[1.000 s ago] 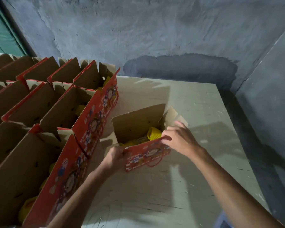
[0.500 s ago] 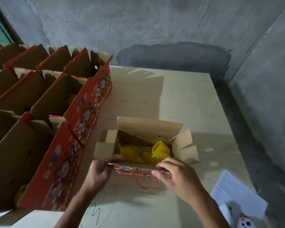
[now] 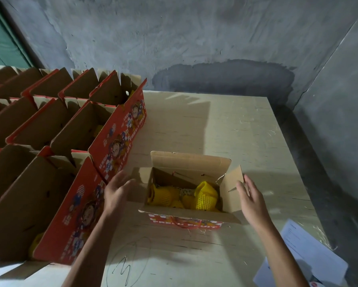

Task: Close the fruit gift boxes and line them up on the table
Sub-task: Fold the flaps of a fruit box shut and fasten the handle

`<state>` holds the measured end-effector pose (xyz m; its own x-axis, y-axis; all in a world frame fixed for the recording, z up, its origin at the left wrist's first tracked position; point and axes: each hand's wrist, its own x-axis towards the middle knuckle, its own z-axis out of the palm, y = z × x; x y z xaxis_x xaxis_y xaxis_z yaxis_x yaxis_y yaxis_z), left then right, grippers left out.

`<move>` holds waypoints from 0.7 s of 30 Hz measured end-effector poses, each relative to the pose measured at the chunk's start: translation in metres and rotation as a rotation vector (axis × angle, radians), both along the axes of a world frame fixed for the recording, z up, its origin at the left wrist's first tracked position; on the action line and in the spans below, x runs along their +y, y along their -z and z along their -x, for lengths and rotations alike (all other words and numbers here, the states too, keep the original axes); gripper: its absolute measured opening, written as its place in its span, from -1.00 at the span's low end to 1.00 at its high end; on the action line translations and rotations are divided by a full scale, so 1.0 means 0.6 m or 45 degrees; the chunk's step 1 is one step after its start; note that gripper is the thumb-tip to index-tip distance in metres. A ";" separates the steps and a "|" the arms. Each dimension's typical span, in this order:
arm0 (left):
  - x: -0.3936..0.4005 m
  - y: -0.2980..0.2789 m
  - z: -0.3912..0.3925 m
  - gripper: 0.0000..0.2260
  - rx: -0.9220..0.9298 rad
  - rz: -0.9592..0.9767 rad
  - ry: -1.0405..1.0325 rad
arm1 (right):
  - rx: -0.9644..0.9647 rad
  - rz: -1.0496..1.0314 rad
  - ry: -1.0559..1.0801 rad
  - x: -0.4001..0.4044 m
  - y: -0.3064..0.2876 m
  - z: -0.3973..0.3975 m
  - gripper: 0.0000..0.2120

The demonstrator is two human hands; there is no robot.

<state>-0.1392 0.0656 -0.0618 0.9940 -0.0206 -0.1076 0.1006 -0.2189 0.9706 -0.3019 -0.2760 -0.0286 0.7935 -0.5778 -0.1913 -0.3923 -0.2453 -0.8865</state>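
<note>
An open red fruit gift box (image 3: 186,222) stands on the pale table (image 3: 225,125) in front of me, all flaps up. Fruit in yellow foam nets (image 3: 205,195) lies inside it. My left hand (image 3: 116,191) is at the box's left side flap (image 3: 140,186), fingers straight, touching or nearly touching it. At the right side flap (image 3: 232,189), my right hand (image 3: 251,198) has its fingers spread and holds nothing.
Several more open red gift boxes (image 3: 116,139) stand in rows along the left of the table. White paper sheets (image 3: 310,255) lie at the table's near right corner. Grey walls close in behind and to the right.
Both hands let go of the box's front edge and moved apart to its left and right side flaps. The box now stands square to me.
</note>
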 end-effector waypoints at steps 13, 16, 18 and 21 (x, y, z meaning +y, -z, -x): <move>-0.030 -0.008 -0.034 -0.70 0.178 0.689 0.207 | -0.185 -0.151 -0.258 0.011 0.036 -0.045 -0.64; -0.070 -0.004 -0.023 -0.67 0.151 0.531 0.372 | -0.117 -0.095 -0.339 0.008 0.042 -0.063 -0.67; -0.090 -0.001 -0.019 -0.53 0.089 0.400 0.504 | -0.083 0.017 -0.394 0.015 0.053 -0.069 -0.63; -0.096 -0.003 -0.021 -0.41 0.054 0.250 0.599 | -0.084 0.268 -0.451 0.022 0.073 -0.070 -0.52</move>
<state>-0.1264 0.0078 -0.0602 0.8672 -0.4886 -0.0965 0.0749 -0.0637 0.9952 -0.2601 -0.2626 -0.0725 0.9568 -0.2880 -0.0402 -0.1951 -0.5333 -0.8231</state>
